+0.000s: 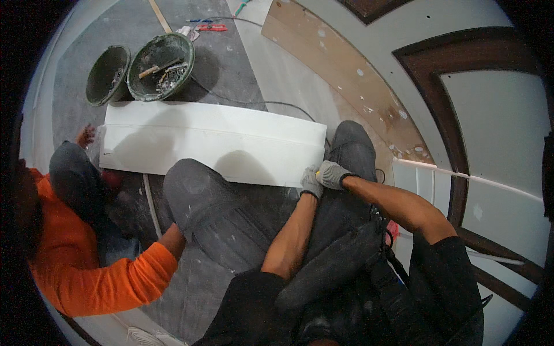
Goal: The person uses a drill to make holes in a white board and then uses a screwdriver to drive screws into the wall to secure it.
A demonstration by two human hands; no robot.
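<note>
A long white panel (213, 141) lies crosswise in front of my knees, a thin line running along its length. At its near right corner, my left hand (311, 183), in a grey knitted glove, is closed at the edge. My right hand (333, 175), gloved alike, is closed just beside it, close to the panel's right end. A small yellow bit shows between the two hands; what it belongs to is hidden by the fingers.
A person in an orange sleeve (127, 274) sits at my left, one hand (86, 136) near the panel's left end. Beyond the panel stand two dark green buckets (134, 86) (92, 86), one holding tools and scraps. Red-handled pliers (212, 27) and a cable (242, 102) lie on the floor. A brown-trimmed door (456, 132) is at right.
</note>
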